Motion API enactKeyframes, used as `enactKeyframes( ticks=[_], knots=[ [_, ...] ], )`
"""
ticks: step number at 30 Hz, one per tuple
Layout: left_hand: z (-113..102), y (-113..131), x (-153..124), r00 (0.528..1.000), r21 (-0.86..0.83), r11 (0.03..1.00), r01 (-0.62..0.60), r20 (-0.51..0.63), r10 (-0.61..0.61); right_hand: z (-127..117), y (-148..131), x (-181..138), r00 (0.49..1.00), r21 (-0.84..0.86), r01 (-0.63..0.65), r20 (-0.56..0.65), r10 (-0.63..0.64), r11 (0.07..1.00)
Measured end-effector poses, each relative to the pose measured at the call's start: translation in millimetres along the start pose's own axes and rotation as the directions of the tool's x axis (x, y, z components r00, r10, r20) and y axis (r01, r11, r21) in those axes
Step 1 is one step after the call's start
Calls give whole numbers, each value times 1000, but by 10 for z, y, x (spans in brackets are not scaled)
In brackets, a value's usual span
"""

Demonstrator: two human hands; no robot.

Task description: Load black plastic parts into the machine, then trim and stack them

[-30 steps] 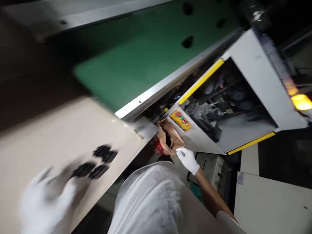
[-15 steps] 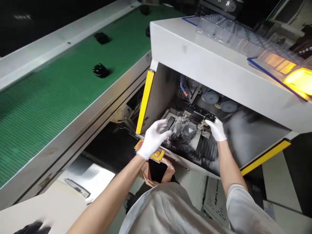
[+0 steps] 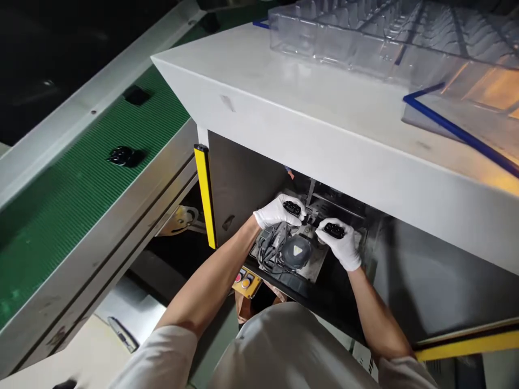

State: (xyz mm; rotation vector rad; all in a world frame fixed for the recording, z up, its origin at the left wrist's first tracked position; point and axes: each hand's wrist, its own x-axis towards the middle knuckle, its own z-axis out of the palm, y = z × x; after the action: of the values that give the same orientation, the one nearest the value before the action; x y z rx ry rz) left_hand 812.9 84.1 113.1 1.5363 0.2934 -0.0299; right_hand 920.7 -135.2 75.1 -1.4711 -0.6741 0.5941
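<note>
Far left: green conveyor belt (image 3: pixel 60 205) w/ a nearer black part (image 3: pixel 121 156) and a farther black part (image 3: pixel 135 94) lying on it, well apart. Right of the belt, a yellow guard strip (image 3: pixel 205 197) edges the machine opening. Below it sits a yellow button box (image 3: pixel 245 281).

Left hand (image 3: pixel 273 212), white glove, is inside the opening. Its fingers (image 3: pixel 279 204) are closed on the left black piece (image 3: pixel 292 207), a small moulded plastic part pinched by its sides w/ the top face showing. Just below, btwn the hands, is a fixture w/ a grey cable bundle (image 3: pixel 270 251) and a round dark cap (image 3: pixel 295 251) bearing a pale triangle mark.

Right hand (image 3: pixel 344 248), also gloved, holds the right black piece (image 3: pixel 334 230) the same way, fingers wrapped on it, just right of the cap.

Both pieces look like hard plastic: prob. light, stiff, not fragile, but smooth enough to slip in cloth gloves. Best hold seems thumb + forefinger on the long sides, faces left free.

Above all this is the white machine housing (image 3: pixel 324 135), w/ a clear plastic tray (image 3: pixel 365 38) on top and a blue tape line (image 3: pixel 458 132) at right.
</note>
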Motion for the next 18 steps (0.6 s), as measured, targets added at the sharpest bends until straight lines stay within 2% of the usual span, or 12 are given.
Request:
enactKeyframes(
  ticks=[4, 10, 15, 18],
  knots=[
    [35, 23, 18, 999, -39, 999, 19, -50, -21, 19, 48, -22, 999, -3, -30, -30, 30, 1000],
    [64, 46, 9, 994, -25, 999, 26, -109, -29, 39, 9, -27, 997, -114, 4, -74, -12, 993],
    [69, 95, 4, 993, -73, 997, 31, -115, -40, 75, -15, -41, 992, -24, -38, -124, 34, 999],
    [66, 123, -3, 995, -33, 999, 27, -94, -30, 81, -8, -52, 990, -24, -48, -132, 45, 999]
  ],
)
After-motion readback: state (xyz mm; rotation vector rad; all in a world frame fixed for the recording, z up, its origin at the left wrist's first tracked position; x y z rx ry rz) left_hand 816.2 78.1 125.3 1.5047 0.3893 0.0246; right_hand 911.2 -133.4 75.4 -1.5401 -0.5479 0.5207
